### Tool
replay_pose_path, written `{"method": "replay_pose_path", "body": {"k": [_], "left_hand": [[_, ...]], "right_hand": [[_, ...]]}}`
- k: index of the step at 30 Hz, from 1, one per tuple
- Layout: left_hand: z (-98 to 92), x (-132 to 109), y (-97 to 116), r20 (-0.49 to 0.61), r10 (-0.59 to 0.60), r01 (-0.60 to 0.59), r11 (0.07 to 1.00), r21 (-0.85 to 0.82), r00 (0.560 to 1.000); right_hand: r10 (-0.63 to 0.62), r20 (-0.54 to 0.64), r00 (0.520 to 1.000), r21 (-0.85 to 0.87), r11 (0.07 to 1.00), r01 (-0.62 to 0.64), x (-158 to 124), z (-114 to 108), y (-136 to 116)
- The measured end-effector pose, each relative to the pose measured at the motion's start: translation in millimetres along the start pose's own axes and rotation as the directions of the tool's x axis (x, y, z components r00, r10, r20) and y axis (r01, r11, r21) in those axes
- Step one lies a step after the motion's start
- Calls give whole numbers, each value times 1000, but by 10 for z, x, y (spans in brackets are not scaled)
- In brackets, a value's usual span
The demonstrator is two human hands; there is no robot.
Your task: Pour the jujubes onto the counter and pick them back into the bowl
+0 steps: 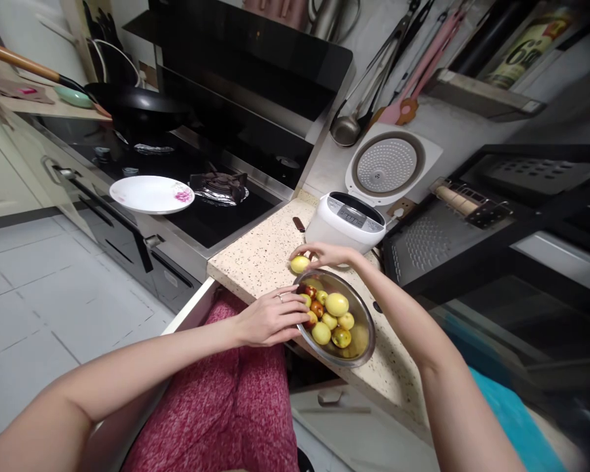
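Observation:
A metal bowl (pixel 366 324) stands tilted in view at the counter's front edge. Inside it lie several jujubes (pixel 337 304), mostly yellow-green, a few reddish brown. My left hand (pixel 273 317) reaches over the bowl's left rim, its fingers stretched out and their tips by the fruit; its thumb is hidden. Just beyond the far rim, my right hand (pixel 327 254) has its fingers curled over a single yellow-green jujube (pixel 299 264) on the counter. The right palm's underside is out of sight.
Behind my right hand stands a white rice cooker (pixel 344 226) with its lid up. A floral plate (pixel 150 195) sits on the stove's front edge, near a black wok (pixel 132 105). A drawer (pixel 191 305) is pulled out by my legs. A black oven (pixel 521 262) occupies the right.

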State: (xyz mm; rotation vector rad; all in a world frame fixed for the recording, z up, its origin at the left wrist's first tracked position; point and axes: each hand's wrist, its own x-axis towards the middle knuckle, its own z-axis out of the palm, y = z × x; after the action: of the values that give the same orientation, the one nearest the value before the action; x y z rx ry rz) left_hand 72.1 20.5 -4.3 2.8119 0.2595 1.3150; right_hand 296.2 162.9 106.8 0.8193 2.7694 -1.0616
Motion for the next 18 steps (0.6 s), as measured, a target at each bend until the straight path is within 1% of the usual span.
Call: {"method": "replay_pose_path", "body": {"k": [2,4,6,8,11,13,16,18], "left_hand": [[-1,2,0,2,3,-3,1000,5,1000],[0,1,0,-2,7,-7,1000,12,1000],[4,-2,-1,-12,8,-8,1000,16,1000],[6,-4,0,-19,7,-7,1000,15,1000],[2,-5,2,-10,6,-6,1000,12,1000],[-2,-5,0,-5,9,-9,1000,11,1000],[3,-14,-11,-3,20,-20,1000,16,1000],[13,-26,-21,1,20,-20,1000,17,1000]], "right_hand": [[-35,-136,990,-38,999,30,-116,33,-61],[-92,-272,958,-86,994,71,-260,103,-171],[-144,-358,922,-137,985,101,-408,222,-321],[-181,-437,881,-193,975,105,-547,390,-482],[-187,-518,835,-244,968,65,-722,684,-668],[-185,-564,805,-254,966,44,-812,866,-722],[-213,-638,740,-260,964,54,-906,1079,-706],[-229,-667,709,-265,962,61,-951,1179,-666]]}}
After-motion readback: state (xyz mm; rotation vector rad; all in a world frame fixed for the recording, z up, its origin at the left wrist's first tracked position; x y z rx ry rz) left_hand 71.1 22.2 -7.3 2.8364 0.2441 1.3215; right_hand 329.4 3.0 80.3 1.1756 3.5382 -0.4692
